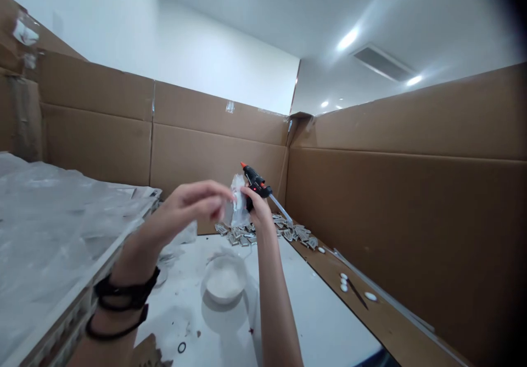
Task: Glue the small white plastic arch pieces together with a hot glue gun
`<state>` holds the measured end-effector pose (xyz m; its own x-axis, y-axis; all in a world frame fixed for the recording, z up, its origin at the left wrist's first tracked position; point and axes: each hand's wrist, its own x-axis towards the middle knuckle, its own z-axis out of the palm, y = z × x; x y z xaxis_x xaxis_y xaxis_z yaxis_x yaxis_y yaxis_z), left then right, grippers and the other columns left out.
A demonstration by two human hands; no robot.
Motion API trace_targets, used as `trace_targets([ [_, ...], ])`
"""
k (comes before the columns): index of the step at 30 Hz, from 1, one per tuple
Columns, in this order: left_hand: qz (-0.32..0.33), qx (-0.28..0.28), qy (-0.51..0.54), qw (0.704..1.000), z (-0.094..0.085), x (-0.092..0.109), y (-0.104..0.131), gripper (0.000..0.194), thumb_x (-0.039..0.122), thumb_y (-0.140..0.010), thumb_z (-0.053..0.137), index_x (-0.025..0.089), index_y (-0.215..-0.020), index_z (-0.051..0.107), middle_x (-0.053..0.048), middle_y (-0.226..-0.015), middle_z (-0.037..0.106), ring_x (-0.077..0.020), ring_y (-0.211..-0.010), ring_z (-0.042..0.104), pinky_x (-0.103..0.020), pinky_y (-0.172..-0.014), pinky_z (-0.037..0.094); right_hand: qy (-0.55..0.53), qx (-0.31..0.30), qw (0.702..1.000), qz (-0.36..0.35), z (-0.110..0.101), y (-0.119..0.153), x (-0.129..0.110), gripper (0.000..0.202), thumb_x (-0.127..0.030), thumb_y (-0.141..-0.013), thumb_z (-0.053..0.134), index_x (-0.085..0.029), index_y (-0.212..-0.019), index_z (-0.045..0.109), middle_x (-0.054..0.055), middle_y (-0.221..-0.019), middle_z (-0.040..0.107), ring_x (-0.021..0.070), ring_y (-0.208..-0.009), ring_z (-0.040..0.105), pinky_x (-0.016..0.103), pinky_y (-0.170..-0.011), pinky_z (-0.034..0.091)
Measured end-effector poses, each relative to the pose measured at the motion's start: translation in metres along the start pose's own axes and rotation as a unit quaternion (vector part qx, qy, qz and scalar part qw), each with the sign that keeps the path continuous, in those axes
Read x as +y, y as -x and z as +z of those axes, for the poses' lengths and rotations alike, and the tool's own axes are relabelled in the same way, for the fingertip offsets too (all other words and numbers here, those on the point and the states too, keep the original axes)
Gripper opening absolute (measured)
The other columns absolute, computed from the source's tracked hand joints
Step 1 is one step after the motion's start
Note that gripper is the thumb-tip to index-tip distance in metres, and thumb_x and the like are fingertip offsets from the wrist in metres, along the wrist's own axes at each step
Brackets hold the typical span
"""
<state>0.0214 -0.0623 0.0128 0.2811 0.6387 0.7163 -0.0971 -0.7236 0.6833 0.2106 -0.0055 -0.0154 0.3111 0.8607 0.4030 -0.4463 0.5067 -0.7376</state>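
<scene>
My right hand (258, 205) is wrapped round a black glue gun (257, 183) with an orange tip that points up and left; a clear glue stick runs out of its back. A crumpled piece of clear plastic (239, 202) hangs beside the gun, against my right thumb. My left hand (201, 202) is at the plastic's left side, index finger stretched to it and the other fingers curled; whether it grips the plastic is not clear. Below both hands a round white bowl (224, 279) stands on the white table (325, 323).
Many small metallic pieces (302, 235) lie along the table's back edge. White oval pieces (370, 296) and a dark thin strip (357, 294) lie at the right. Plastic bags (61, 235) fill a white crate at the left. Cardboard walls (391, 218) enclose the table.
</scene>
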Motion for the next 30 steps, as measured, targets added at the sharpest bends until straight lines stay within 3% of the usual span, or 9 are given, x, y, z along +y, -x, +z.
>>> trace_targets([
  [1, -0.003, -0.016, -0.033, 0.999, 0.005, -0.007, -0.007, 0.026, 0.039, -0.081, 0.056, 0.019, -0.095, 0.066, -0.004, -0.081, 0.062, -0.0168, -0.073, 0.057, -0.032, -0.071, 0.049, 0.021, -0.031, 0.999, -0.003, 0.001, 0.003, -0.001, 0.026, -0.022, -0.052, 0.074, -0.018, -0.071, 0.057, -0.006, -0.063, 0.053, 0.0074, -0.057, 0.046, 0.019, -0.053, 0.037],
  [3, -0.017, 0.033, -0.117, 0.992, 0.016, -0.029, -0.021, 0.036, 0.04, -0.075, 0.061, 0.02, -0.104, 0.061, -0.005, -0.094, 0.06, -0.0184, -0.081, 0.057, -0.034, -0.075, 0.048, 0.061, -0.082, 0.995, -0.01, 0.003, 0.007, -0.001, 0.023, -0.023, -0.056, 0.072, -0.018, -0.071, 0.056, -0.005, -0.064, 0.051, 0.0074, -0.057, 0.044, 0.019, -0.052, 0.035],
  [6, -0.051, 0.055, -0.125, 0.989, 0.025, -0.063, -0.033, 0.044, 0.038, -0.07, 0.065, 0.018, -0.109, 0.056, -0.009, -0.108, 0.058, -0.02, -0.089, 0.058, -0.034, -0.077, 0.048, 0.098, -0.117, 0.988, -0.011, 0.008, 0.009, 0.004, 0.021, -0.026, -0.059, 0.07, -0.018, -0.071, 0.054, -0.004, -0.063, 0.049, 0.0081, -0.057, 0.042, 0.02, -0.052, 0.033],
  [10, -0.06, 0.061, -0.092, 0.992, 0.021, -0.088, -0.035, 0.021, 0.034, -0.073, 0.062, 0.017, -0.085, 0.057, -0.004, -0.08, 0.063, -0.0153, -0.067, 0.058, -0.027, -0.062, 0.046, 0.133, -0.087, 0.987, -0.011, 0.013, 0.006, 0.015, 0.02, -0.029, -0.06, 0.067, -0.018, -0.073, 0.057, -0.004, -0.061, 0.048, 0.0091, -0.056, 0.041, 0.022, -0.053, 0.033],
  [13, -0.048, 0.188, -0.071, 0.978, 0.013, -0.097, -0.037, 0.018, 0.03, -0.071, 0.064, 0.018, -0.074, 0.052, 0.0, -0.067, 0.058, -0.0114, -0.056, 0.053, -0.021, -0.05, 0.039, 0.187, -0.078, 0.979, -0.023, 0.013, 0.004, 0.02, 0.025, -0.033, -0.062, 0.066, -0.017, -0.081, 0.063, -0.002, -0.066, 0.053, 0.0101, -0.059, 0.043, 0.022, -0.054, 0.034],
  [17, -0.022, 0.329, 0.02, 0.944, 0.01, -0.104, -0.039, 0.022, 0.033, -0.074, 0.063, 0.02, -0.079, 0.046, 0.005, -0.061, 0.052, -0.0074, -0.041, 0.045, -0.018, -0.039, 0.031, 0.226, -0.117, 0.967, -0.016, 0.011, 0.005, 0.02, 0.034, -0.044, -0.065, 0.066, -0.017, -0.086, 0.065, 0.002, -0.075, 0.057, 0.0117, -0.064, 0.048, 0.023, -0.055, 0.034],
  [24, -0.028, 0.364, 0.198, 0.91, 0.022, -0.105, -0.038, 0.03, 0.041, -0.08, 0.056, 0.02, -0.069, 0.038, 0.01, -0.047, 0.036, -0.005, -0.035, 0.034, -0.016, -0.034, 0.025, 0.28, -0.119, 0.952, -0.035, 0.01, 0.006, 0.024, 0.034, -0.044, -0.063, 0.068, -0.016, -0.08, 0.06, 0.001, -0.074, 0.056, 0.0128, -0.066, 0.048, 0.024, -0.06, 0.037],
  [27, -0.067, 0.399, 0.277, 0.871, 0.024, -0.106, -0.039, 0.023, 0.035, -0.078, 0.059, 0.018, -0.069, 0.045, 0.007, -0.052, 0.045, -0.0056, -0.041, 0.041, -0.016, -0.039, 0.032, 0.279, -0.088, 0.952, -0.086, 0.011, 0.001, 0.028, 0.028, -0.04, -0.064, 0.064, -0.016, -0.077, 0.055, -0.001, -0.07, 0.053, 0.012, -0.062, 0.047, 0.023, -0.059, 0.038],
  [30, -0.085, 0.428, 0.327, 0.838, 0.028, -0.11, -0.04, 0.007, 0.02, -0.074, 0.061, 0.017, -0.075, 0.054, 0.002, -0.069, 0.058, -0.0071, -0.06, 0.055, -0.016, -0.056, 0.043, 0.288, -0.02, 0.938, -0.193, 0.012, -0.004, 0.031, 0.025, -0.041, -0.068, 0.059, -0.018, -0.076, 0.049, -0.002, -0.068, 0.05, 0.0118, -0.061, 0.046, 0.023, -0.06, 0.039],
])
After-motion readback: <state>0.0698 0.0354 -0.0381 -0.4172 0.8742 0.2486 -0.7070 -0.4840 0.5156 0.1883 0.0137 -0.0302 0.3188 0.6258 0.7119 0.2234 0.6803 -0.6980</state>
